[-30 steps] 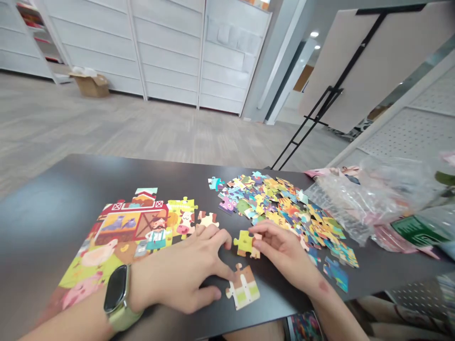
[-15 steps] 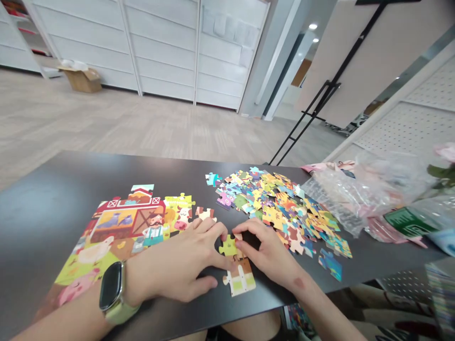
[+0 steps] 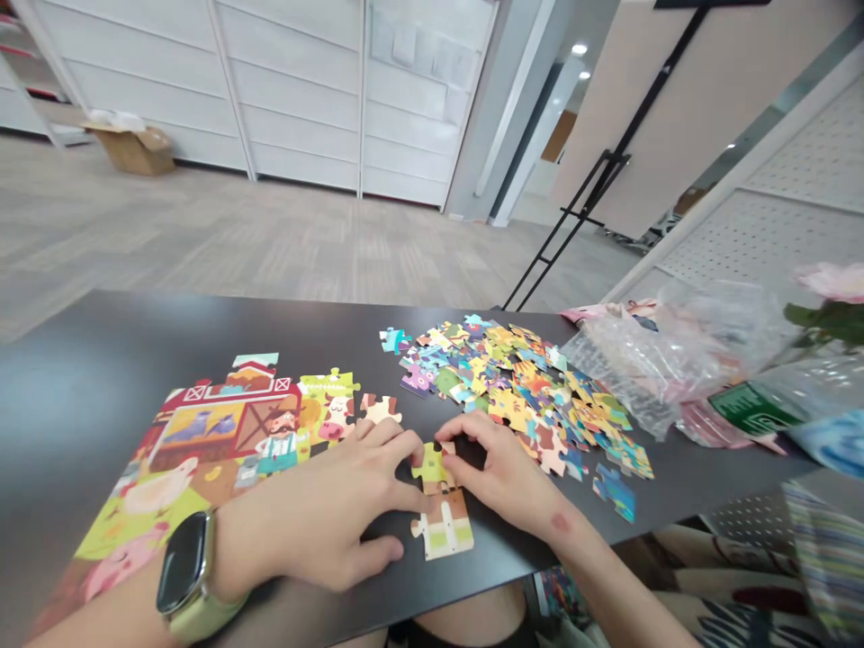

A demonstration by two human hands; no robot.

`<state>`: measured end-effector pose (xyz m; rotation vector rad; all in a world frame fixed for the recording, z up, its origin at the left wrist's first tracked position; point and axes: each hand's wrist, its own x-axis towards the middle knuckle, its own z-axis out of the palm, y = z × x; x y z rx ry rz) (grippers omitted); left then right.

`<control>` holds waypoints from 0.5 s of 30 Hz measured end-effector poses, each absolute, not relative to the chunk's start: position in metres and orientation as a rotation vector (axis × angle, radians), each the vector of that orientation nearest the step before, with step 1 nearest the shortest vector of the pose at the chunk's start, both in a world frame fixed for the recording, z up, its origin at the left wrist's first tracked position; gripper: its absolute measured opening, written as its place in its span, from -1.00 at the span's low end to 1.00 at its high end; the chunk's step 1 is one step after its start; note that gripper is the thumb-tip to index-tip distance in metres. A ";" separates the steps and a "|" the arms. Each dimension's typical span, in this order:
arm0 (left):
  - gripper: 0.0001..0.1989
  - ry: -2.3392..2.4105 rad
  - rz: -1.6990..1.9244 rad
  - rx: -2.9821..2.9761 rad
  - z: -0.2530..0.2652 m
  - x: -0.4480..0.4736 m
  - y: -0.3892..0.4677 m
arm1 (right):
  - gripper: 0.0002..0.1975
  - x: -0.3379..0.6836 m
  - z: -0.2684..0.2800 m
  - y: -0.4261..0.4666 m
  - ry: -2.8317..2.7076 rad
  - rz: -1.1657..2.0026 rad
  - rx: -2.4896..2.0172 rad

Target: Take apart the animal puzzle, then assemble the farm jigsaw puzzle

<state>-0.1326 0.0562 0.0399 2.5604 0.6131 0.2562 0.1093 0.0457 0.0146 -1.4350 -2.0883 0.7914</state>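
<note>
My left hand (image 3: pixel 337 504), with a watch (image 3: pixel 185 562) on its wrist, lies palm down with fingers stretched out. Its index finger touches the edge of a fence puzzle piece (image 3: pixel 446 531) and a yellow-green puzzle piece (image 3: pixel 432 468). These two pieces lie against each other near the table's front edge. My right hand (image 3: pixel 503 468) pinches a small puzzle piece (image 3: pixel 445 446) at the yellow-green one's upper right, mostly hidden by the fingers. Left of my hands is a partly assembled farm puzzle (image 3: pixel 229 432), its lower part covered by my left arm.
A heap of loose puzzle pieces (image 3: pixel 513 378) spreads beyond my right hand. One blue piece (image 3: pixel 614 493) lies apart on its near side. Clear plastic bags (image 3: pixel 675 360) and a pink flower (image 3: pixel 833 281) are on the right of the dark table (image 3: pixel 324 328).
My view has shifted slightly, so the table's contents appear a little further left. More of the yellow-green piece shows between my hands. Both hands stay at the same pieces.
</note>
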 end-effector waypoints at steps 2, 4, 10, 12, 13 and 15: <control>-0.59 0.596 0.250 2.562 0.040 -0.132 0.055 | -0.84 0.108 0.015 0.044 -2.100 0.765 -1.439; -0.63 0.584 0.245 2.556 0.041 -0.131 0.054 | -0.84 0.107 0.016 0.043 -2.114 0.751 -1.438; -0.61 0.582 0.233 2.521 0.043 -0.130 0.054 | -0.81 0.107 0.014 0.043 -2.100 0.713 -1.390; -0.61 0.576 0.219 2.500 0.042 -0.130 0.054 | -0.86 0.110 0.016 0.040 -2.091 0.696 -1.353; -0.61 0.574 0.212 2.489 0.041 -0.130 0.054 | -0.86 0.111 0.018 0.036 -2.094 0.671 -1.328; -0.58 0.572 0.209 2.471 0.040 -0.129 0.055 | -0.79 0.114 0.021 0.023 -2.110 0.594 -1.298</control>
